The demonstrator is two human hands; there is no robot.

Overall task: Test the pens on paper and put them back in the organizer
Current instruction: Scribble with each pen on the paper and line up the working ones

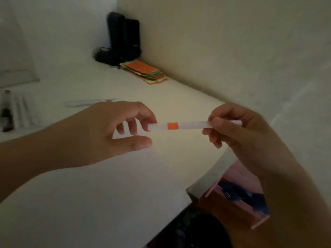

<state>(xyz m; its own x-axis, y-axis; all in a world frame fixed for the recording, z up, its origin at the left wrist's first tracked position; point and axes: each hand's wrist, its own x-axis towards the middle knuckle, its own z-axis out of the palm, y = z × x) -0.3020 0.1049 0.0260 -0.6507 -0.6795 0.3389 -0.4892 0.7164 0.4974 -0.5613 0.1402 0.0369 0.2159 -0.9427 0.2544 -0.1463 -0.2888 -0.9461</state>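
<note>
right hand [238, 133] pinches the white pen [188, 125] by one end, above the table [89, 194]. left hand [111, 133] hangs loosely spread, fingertips right at the free end, gripping nothing. best move, i'd say: clamp that end, pull straight along the barrel. pen lies level, long axis left to right, orange band left of centre.

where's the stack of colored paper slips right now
In the head view the stack of colored paper slips lies at the back of the white table, against the wall, just right of the black objects in the corner and well beyond both hands.
</note>
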